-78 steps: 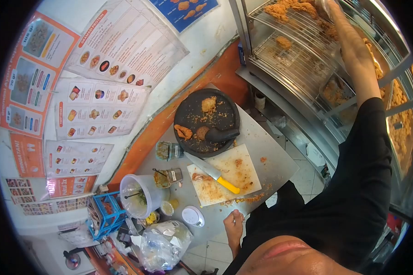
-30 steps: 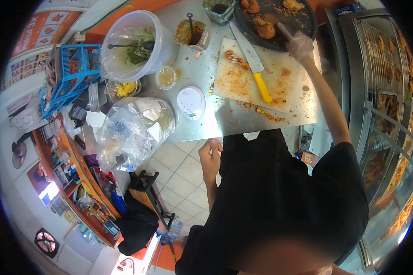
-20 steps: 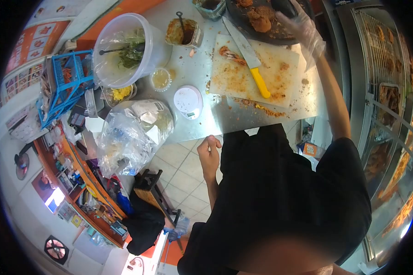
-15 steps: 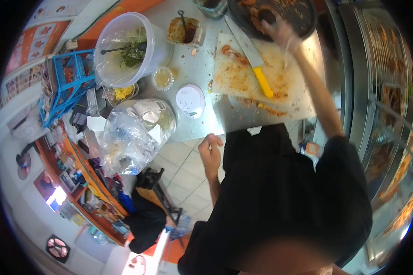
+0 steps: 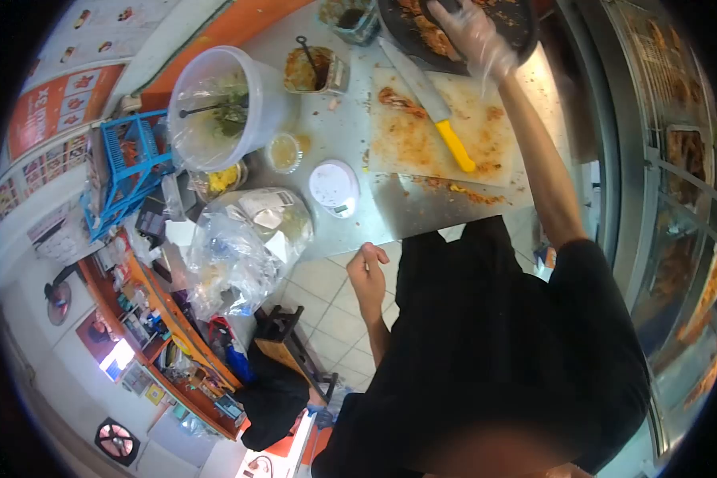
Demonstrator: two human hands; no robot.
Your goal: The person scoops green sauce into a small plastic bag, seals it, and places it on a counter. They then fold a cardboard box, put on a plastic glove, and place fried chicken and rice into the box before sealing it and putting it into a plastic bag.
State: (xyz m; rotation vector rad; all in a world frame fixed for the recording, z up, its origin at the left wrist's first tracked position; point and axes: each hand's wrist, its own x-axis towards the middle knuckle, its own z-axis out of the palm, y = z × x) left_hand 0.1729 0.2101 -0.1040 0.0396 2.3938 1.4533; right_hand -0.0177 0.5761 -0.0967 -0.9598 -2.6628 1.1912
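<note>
My right hand (image 5: 476, 40), in a clear plastic glove, reaches over a large black pan (image 5: 527, 30) of shredded brownish-orange food (image 5: 434, 38). Its fingers close round a dark, rounded handle (image 5: 446, 5); the rest of that tool is hidden or cut off by the frame's top. My bare left hand (image 5: 366, 275) hangs in front of the counter edge, fingers curled with nothing visible in them. Below the pan lies a stained white cutting board (image 5: 406, 147). Across the board's upper left rests a knife (image 5: 454, 146) with a yellow handle, near food scraps (image 5: 402, 101).
Left on the metal counter (image 5: 390, 223) stand a white bucket (image 5: 267, 103) of greens, a sauce container (image 5: 338, 76), a small clear cup (image 5: 284, 153), a round white scale (image 5: 334, 189) and plastic bags (image 5: 231, 259). A glass-fronted case (image 5: 677, 231) runs along the right.
My right hand has moved up and left over the pan with the dark handle. The whole view has shifted slightly. My left hand stays curled near the counter edge.
</note>
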